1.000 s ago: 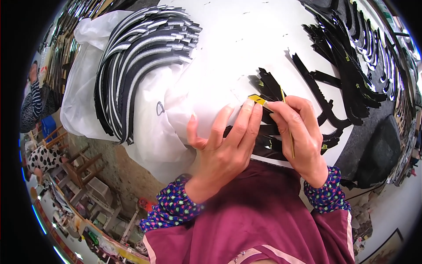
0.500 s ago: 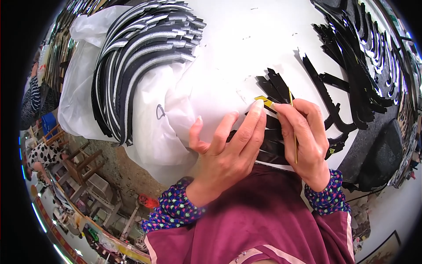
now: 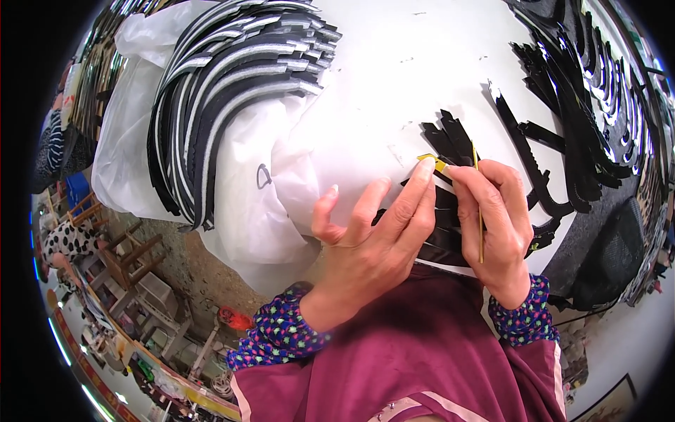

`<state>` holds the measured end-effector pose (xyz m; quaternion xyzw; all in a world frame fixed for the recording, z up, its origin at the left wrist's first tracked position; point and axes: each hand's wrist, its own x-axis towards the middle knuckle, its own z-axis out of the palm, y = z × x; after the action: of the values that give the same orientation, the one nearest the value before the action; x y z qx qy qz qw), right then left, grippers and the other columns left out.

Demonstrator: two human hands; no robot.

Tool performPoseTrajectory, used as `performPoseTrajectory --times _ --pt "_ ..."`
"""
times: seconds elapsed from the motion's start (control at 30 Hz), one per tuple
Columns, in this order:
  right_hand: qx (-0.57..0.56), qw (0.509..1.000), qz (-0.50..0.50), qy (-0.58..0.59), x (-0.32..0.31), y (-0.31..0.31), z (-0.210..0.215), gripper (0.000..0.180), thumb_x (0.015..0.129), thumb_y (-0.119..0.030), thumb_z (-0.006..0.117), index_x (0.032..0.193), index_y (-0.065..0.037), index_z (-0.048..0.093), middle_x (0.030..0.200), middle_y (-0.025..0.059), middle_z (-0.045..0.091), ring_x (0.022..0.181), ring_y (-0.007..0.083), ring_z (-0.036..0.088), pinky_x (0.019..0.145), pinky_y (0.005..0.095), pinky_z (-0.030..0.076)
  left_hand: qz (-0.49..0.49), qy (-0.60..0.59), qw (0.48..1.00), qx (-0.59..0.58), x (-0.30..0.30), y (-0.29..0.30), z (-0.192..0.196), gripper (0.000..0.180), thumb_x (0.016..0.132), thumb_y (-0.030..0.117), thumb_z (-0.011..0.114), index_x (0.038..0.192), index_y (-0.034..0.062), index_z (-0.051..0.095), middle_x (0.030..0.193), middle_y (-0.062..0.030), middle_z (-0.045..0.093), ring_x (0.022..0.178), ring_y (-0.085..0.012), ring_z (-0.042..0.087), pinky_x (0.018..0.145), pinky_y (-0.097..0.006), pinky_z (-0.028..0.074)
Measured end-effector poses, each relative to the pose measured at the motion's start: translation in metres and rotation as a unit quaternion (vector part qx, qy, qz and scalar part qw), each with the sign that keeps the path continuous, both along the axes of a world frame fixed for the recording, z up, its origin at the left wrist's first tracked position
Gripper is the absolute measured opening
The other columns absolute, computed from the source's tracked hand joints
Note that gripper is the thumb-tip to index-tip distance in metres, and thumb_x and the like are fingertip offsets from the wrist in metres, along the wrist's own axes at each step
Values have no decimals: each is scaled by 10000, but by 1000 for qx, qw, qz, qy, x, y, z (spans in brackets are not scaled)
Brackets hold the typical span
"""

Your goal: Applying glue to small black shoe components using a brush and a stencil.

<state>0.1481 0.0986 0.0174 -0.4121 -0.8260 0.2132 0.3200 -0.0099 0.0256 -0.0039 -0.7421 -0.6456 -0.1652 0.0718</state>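
Note:
A small yellow strip (image 3: 440, 166) lies over black cut pieces (image 3: 450, 141) on the white table. My left hand (image 3: 383, 243) is palm down, fingers spread, one fingertip resting on the strip's left end; its thumb is hidden. My right hand (image 3: 496, 221) is closed, pinching the strip's right end between thumb and forefinger. A thin yellow stick (image 3: 481, 235) is also held in it, running upright between the fingers. More dark pieces (image 3: 446, 235) lie under and between both hands, partly covered.
Curved black strips with white bands (image 3: 211, 105) are stacked at the left on white plastic sheeting (image 3: 246, 190). Long black strips (image 3: 555, 112) pile up at the right, near a dark mesh bag (image 3: 612, 253). A wooden stool (image 3: 130, 257) stands on the floor at left.
The whole view has shifted slightly, so the table things appear a little farther right. Both hands keep their hold and touch on the yellow strip.

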Motion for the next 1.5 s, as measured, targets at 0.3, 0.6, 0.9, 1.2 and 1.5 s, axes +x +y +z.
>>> performPoseTrajectory --times 0.3,0.6,0.9,1.2,1.5 --pt "28 1000 5 -11 2 1 -2 413 704 187 667 1097 61 676 996 172 566 785 268 602 640 339 511 0 -4 1000 -8 0 0 1 235 908 228 555 1088 264 702 1388 145 597 1129 -116 489 1083 -464 218" --pt "25 1000 1 -13 2 1 -3 409 703 176 668 1096 63 673 997 176 570 807 281 602 661 346 514 -3 -2 1000 -11 0 1 2 226 907 232 562 1078 270 705 1400 146 587 1132 -116 485 1085 -458 223" --pt "24 1000 1 -6 2 1 -2 411 698 178 669 1093 64 671 988 171 570 801 279 600 662 347 510 -6 -7 1000 -17 0 1 2 279 889 206 578 1136 247 702 1407 146 583 1149 -128 467 1086 -444 214" --pt "30 999 -3 -26 4 1 5 363 737 151 709 1086 60 671 969 161 579 812 280 605 678 352 514 -3 -18 1000 -14 0 2 2 223 895 210 589 1084 261 695 1386 142 595 1121 -128 486 1097 -475 219" --pt "35 997 -45 -43 18 -12 6 304 765 119 747 1055 62 677 935 149 588 780 274 603 656 349 508 -3 -33 999 -29 -1 3 5 269 905 216 596 1162 252 668 1377 128 601 1119 -137 489 1112 -489 188"
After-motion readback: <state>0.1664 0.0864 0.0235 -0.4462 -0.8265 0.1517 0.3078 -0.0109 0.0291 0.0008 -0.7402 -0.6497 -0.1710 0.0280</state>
